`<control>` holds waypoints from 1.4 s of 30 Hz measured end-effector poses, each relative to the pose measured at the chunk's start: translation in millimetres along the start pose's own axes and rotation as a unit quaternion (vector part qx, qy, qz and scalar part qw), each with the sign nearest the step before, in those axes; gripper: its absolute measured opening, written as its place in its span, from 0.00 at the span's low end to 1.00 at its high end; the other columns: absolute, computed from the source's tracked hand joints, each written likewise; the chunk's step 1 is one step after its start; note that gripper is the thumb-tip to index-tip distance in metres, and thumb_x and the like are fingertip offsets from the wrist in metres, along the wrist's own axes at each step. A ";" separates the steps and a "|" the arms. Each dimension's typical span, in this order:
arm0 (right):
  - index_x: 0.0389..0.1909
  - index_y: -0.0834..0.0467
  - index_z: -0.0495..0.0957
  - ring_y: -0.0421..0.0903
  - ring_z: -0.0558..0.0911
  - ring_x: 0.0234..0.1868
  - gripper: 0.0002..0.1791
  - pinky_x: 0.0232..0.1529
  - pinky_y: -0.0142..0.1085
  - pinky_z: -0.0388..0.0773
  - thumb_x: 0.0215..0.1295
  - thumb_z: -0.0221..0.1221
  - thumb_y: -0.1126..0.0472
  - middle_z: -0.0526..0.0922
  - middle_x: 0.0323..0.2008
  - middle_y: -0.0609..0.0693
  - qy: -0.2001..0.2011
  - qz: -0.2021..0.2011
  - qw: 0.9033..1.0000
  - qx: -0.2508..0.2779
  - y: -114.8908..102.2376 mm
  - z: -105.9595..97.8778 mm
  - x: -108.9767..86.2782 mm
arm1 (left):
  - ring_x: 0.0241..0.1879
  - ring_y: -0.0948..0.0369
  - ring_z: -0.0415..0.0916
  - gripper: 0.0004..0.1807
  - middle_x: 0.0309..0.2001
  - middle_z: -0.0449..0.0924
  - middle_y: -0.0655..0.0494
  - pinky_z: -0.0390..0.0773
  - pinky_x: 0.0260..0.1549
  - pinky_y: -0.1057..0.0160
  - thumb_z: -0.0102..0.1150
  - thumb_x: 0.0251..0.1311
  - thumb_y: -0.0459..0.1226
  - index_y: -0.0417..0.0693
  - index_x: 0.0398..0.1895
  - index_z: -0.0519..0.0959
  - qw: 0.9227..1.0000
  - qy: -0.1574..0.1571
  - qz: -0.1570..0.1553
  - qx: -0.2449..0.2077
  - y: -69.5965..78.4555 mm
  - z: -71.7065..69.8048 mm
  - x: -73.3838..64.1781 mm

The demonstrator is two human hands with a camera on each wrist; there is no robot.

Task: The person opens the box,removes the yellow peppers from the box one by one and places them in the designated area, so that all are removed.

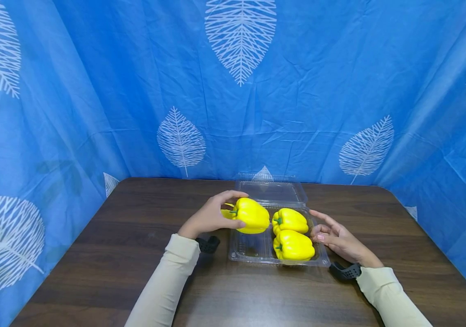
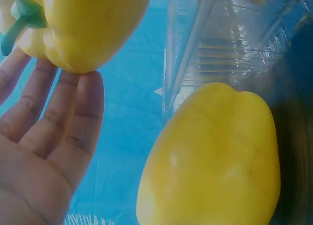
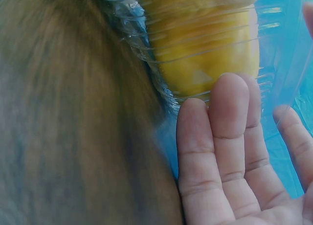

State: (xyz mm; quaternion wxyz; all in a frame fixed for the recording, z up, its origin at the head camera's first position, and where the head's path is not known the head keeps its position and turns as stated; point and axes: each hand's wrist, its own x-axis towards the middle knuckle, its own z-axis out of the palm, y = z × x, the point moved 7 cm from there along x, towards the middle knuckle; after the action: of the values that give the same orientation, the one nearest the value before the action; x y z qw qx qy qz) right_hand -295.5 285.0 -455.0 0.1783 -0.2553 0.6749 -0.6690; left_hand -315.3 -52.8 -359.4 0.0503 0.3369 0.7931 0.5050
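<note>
My left hand (image 1: 212, 215) grips a yellow bell pepper (image 1: 252, 217) with a green stem, held over the left part of a clear plastic clamshell box (image 1: 253, 260). In the left wrist view, fingers support this held pepper (image 2: 93, 24), and another yellow bell pepper (image 2: 210, 156) lies close by. Only a yellow sliver of that one shows behind the hand in the head view. Two more bell peppers, one behind (image 1: 291, 220) and one in front (image 1: 294, 246), lie in the box's right part. With fairly straight fingers, my right hand (image 1: 339, 237) touches the box's right wall (image 3: 200, 95).
The box's clear lid (image 1: 271, 191) stands opened towards the back of the dark wooden table (image 1: 106, 254). A blue curtain (image 1: 298, 91) with white leaf prints hangs behind and at the sides. Both wrists carry black bands (image 1: 345, 271).
</note>
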 end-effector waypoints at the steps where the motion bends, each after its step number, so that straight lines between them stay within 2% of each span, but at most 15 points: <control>1: 0.78 0.31 0.64 0.40 0.84 0.52 0.34 0.61 0.32 0.82 0.82 0.51 0.69 0.83 0.50 0.46 0.000 0.000 1.000 0.000 -0.2 0.1 0.0 | 0.61 0.47 0.76 0.39 0.67 0.78 0.41 0.83 0.60 0.51 0.74 0.58 0.39 0.36 0.73 0.74 1.000 0.002 0.000 -0.009 -0.1 -1.5 -0.9; 13: 0.78 0.31 0.64 0.40 0.84 0.53 0.34 0.61 0.32 0.82 0.83 0.50 0.69 0.83 0.50 0.45 -0.006 0.000 1.000 0.008 -1.8 1.6 -0.3 | 0.63 0.41 0.76 0.39 0.69 0.75 0.36 0.83 0.62 0.44 0.71 0.60 0.35 0.33 0.75 0.71 0.994 0.021 -0.008 -0.105 -6.2 -18.8 -9.4; 19: 0.77 0.31 0.64 0.40 0.84 0.53 0.34 0.61 0.32 0.82 0.83 0.50 0.68 0.83 0.50 0.46 -0.004 0.004 1.000 0.008 -0.9 0.9 0.4 | 0.64 0.38 0.74 0.42 0.71 0.73 0.33 0.84 0.61 0.52 0.72 0.61 0.36 0.30 0.77 0.68 0.990 0.032 -0.002 -0.140 -10.6 -30.2 -13.4; 24: 0.77 0.31 0.64 0.40 0.84 0.53 0.34 0.61 0.32 0.82 0.83 0.50 0.68 0.83 0.50 0.45 -0.004 0.008 1.000 0.009 0.0 0.3 0.4 | 0.62 0.45 0.77 0.41 0.71 0.72 0.32 0.82 0.62 0.57 0.70 0.62 0.34 0.30 0.78 0.66 0.987 0.054 0.003 -0.153 -14.8 -40.6 -18.2; 37: 0.77 0.31 0.64 0.41 0.84 0.53 0.34 0.61 0.32 0.82 0.83 0.50 0.68 0.83 0.50 0.46 -0.002 0.009 1.000 0.009 0.0 0.3 0.0 | 0.62 0.60 0.76 0.42 0.75 0.67 0.33 0.79 0.64 0.66 0.64 0.63 0.27 0.31 0.81 0.62 0.973 0.127 -0.024 -0.192 -34.1 -70.0 -35.1; 42: 0.77 0.30 0.64 0.41 0.84 0.53 0.33 0.61 0.32 0.82 0.83 0.50 0.68 0.83 0.50 0.46 0.002 0.012 1.000 0.007 -0.1 0.8 0.3 | 0.61 0.61 0.76 0.42 0.74 0.69 0.38 0.80 0.62 0.67 0.62 0.64 0.27 0.31 0.82 0.60 0.967 0.140 -0.036 -0.209 -43.1 -77.1 -40.3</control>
State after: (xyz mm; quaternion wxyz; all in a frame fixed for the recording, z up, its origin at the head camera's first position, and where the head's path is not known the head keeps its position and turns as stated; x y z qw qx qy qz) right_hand -295.2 284.1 -455.0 0.1871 -0.2449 0.6734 -0.6719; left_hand -337.6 -146.8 -368.5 0.0264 0.2159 0.6805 0.6998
